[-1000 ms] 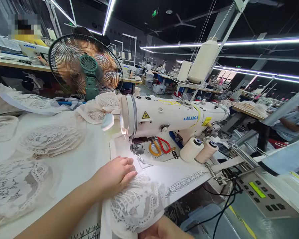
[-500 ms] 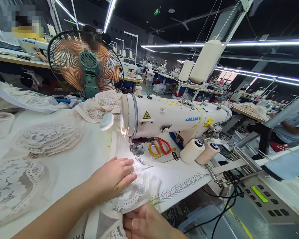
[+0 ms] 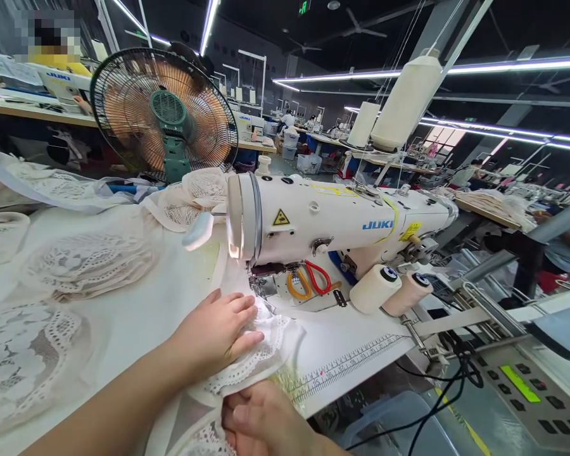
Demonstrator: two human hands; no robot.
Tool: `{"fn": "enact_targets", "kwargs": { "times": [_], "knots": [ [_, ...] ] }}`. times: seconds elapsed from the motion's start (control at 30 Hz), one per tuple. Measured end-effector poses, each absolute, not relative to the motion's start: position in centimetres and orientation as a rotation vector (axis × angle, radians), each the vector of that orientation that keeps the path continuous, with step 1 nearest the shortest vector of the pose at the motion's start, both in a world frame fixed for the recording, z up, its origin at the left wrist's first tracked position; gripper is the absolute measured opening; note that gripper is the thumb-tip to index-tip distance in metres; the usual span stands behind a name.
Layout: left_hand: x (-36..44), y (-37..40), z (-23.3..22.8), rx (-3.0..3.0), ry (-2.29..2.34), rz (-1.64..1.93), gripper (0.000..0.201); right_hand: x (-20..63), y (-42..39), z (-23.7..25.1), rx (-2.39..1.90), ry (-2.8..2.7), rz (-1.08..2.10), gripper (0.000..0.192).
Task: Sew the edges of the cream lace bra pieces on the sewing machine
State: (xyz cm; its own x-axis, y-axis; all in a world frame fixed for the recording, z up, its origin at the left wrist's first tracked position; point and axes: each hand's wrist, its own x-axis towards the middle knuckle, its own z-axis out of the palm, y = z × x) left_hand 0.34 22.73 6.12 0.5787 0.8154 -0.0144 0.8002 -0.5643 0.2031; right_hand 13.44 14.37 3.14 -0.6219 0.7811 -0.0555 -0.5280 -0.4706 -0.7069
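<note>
My left hand [image 3: 218, 326] lies flat on a cream lace piece [image 3: 285, 332] with its fingers stretched toward the needle area of a white sewing machine [image 3: 304, 221]. My right hand [image 3: 263, 415] is closer to me, its fingers curled around the near edge of the same lace piece, thumb on top. The fabric runs under the presser foot [image 3: 263, 288], where the needle itself is hard to make out. Part of the lace piece is hidden beneath my left hand.
More lace pieces [image 3: 92, 263] lie on the left of the table. Orange-handled and red-handled scissors [image 3: 318, 278] and two thread cones [image 3: 375, 288] rest by the machine. A ruler strip [image 3: 351, 364] runs along the table edge. Behind stands a large fan [image 3: 168, 114]; a control panel [image 3: 520, 383] is at right.
My right hand has shifted slightly left with the edge of the lace piece. My left hand stays nearly in place on the fabric. The view has turned a little.
</note>
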Motion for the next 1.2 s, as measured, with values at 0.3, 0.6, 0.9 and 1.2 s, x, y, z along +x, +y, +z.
{"fn": "enact_targets", "kwargs": {
  "times": [0.3,0.6,0.9,1.2],
  "knots": [
    [0.7,23.2,6.4,2.691,1.421,0.111,0.042,11.0,14.6,1.4,-0.485,-0.629,2.075,0.049],
    [0.6,23.5,6.2,2.714,1.615,-0.005,0.051,10.6,15.0,1.2,-0.519,-0.579,2.045,0.039],
    [0.1,23.7,5.8,2.725,1.554,-0.017,0.056,12.8,15.3,2.5,-0.628,-1.006,1.996,0.042],
    [-1.0,23.4,5.8,2.640,1.499,0.049,0.053,22.1,21.8,3.9,-1.148,-2.310,0.043,0.051]
  ]
}}
